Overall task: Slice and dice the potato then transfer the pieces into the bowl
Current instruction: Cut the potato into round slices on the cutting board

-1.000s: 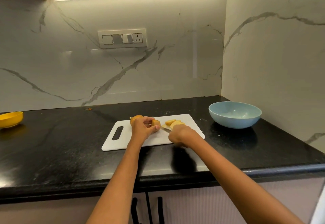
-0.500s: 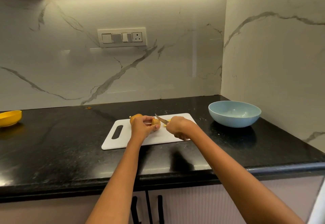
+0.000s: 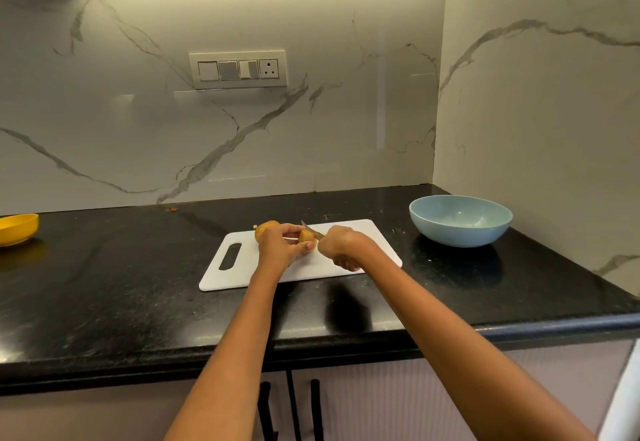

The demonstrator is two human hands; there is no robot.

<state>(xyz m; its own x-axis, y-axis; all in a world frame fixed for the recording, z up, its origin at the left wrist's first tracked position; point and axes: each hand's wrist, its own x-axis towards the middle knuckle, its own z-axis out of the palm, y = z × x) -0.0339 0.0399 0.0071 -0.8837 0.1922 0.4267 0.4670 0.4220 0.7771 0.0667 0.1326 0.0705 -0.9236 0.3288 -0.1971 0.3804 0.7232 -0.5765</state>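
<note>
A brown potato [image 3: 266, 227] lies on the white cutting board [image 3: 367, 239] on the black counter. My left hand [image 3: 280, 245] grips it from above, its right end [image 3: 306, 236] showing past my fingers. My right hand [image 3: 341, 246] holds a knife [image 3: 310, 228], its blade resting across the potato's right end with the tip pointing back left. The knife handle is hidden in my fist. The cut slices are hidden behind my right hand. The light blue bowl [image 3: 460, 220] stands to the right of the board, with nothing seen inside.
A yellow bowl [image 3: 17, 229] sits at the counter's far left. The marble wall closes the corner right behind the blue bowl. Black counter surface stretches left of the board. Cabinet doors with black handles [image 3: 317, 409] are below the counter edge.
My right hand has moved left from the cut slices and brought the knife blade onto the potato's right end. The left hand has kept its grip.
</note>
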